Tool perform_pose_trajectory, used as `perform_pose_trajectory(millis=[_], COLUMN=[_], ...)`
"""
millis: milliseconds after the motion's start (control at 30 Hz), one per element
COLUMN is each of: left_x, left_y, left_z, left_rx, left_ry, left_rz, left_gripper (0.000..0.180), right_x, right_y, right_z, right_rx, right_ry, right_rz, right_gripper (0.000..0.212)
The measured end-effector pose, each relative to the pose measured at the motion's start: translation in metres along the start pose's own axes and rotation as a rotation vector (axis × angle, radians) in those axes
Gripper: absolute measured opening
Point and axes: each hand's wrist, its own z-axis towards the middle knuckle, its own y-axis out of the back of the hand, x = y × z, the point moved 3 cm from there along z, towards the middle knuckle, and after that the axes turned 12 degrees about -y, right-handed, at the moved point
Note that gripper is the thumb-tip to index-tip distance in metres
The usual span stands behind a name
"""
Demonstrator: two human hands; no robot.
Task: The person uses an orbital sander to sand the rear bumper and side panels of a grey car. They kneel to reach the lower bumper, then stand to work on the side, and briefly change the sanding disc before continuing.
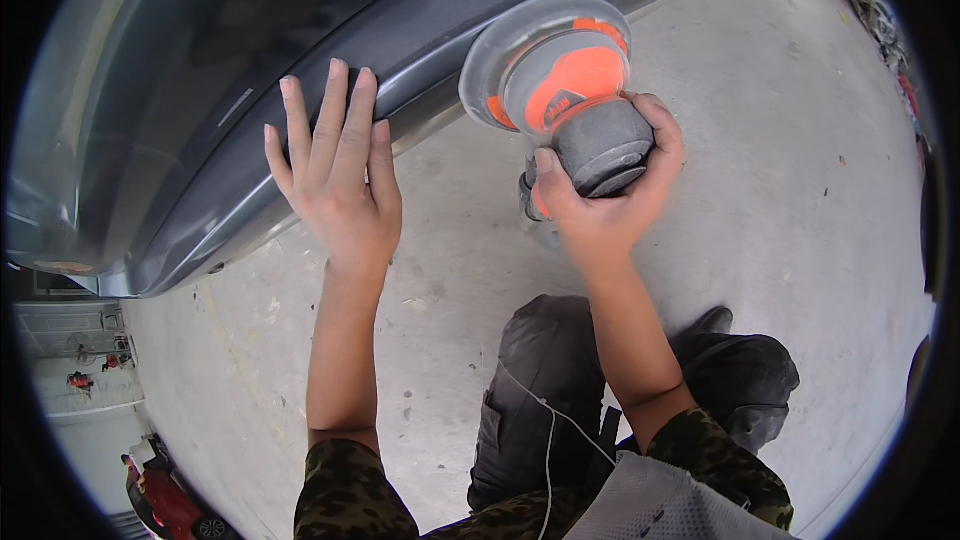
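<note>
A dark grey car body panel (270,50) slants across the upper left, with a long crease along its lower side. My left hand (340,165) lies flat on the panel, fingers stretched out and slightly spread. To its right, my right hand (625,175) wraps round the black end of an orange and grey power sander (575,80). The sander's round pad (485,70) is tilted against the panel's lower edge; the contact face is hidden from view.
Pale concrete floor (780,160) spreads below and to the right. My knees (540,370) are bent beneath my arms, and a thin white cord (550,430) hangs over my lap. A red and black wheeled machine (170,495) stands at lower left. Clutter (870,0) lines the upper right edge.
</note>
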Motion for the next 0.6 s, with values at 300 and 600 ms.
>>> perform_pose_trajectory(millis=[300, 600], left_x=[0.025, 0.034], left_y=[0.021, 0.027], left_z=[-0.014, -0.02], left_rx=[0.024, 0.009], left_ry=[0.002, -0.008], left_rz=[0.026, -0.007], left_gripper=[0.04, 0.045], right_x=[-0.009, 0.017], right_y=[0.019, -0.025], right_z=[0.013, -0.043], right_rx=[-0.122, 0.186], right_ry=[-0.226, 0.192], right_rz=[0.042, 0.047], right_gripper=[0.084, 0.093])
